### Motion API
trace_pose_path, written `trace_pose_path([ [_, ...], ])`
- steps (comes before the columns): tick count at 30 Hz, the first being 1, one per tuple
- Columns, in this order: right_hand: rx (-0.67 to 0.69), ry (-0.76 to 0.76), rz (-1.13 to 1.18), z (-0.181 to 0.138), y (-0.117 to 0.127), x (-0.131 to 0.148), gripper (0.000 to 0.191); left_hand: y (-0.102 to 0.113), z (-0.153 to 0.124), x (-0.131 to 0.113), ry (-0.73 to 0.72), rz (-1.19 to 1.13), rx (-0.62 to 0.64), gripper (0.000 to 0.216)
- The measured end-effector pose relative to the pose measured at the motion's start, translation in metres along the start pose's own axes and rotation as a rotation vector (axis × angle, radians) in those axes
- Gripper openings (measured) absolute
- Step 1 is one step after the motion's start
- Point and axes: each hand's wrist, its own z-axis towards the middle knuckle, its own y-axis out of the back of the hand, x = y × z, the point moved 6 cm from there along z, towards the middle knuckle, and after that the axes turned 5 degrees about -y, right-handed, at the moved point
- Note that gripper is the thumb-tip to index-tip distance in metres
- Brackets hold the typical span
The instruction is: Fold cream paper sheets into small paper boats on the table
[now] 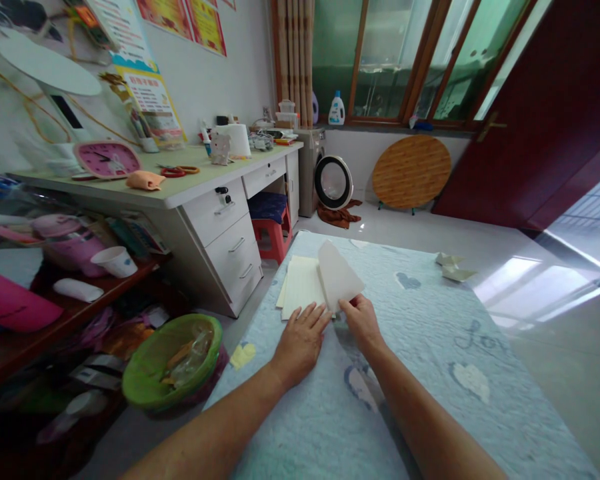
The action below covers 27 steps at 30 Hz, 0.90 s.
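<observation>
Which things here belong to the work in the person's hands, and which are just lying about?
In use: folded white paper, right hand, left hand, stack of cream paper sheets.

Lying about: pink clock, scissors, green basket, washing machine.

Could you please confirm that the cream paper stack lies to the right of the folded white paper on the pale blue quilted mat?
No: the head view shows the cream paper stack left of the folded white paper, on the pale blue quilted mat.
</observation>
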Motion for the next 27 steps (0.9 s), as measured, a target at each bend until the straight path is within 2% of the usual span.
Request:
trace_pose_path([
  [4,-0.081,-0.074,-0.003,-0.001,0.018,-0.006,0.029,-0.003,0.000,0.001,-0.006,0.021,0.042,0.042],
  [9,-0.129,-0.126,-0.017,-0.003,0.033,-0.009,0.030,-0.005,0.000,0.002,-0.012,0.038,0.061,0.043],
  [21,-0.201,-0.151,-0.072,0.005,0.047,-0.020,0.023,-0.005,-0.001,0.003,-0.019,0.056,0.086,0.041],
  [27,-0.183,-0.162,-0.015,0.009,0.048,-0.030,0.024,0.007,0.012,-0.005,-0.052,0.130,0.098,0.041],
])
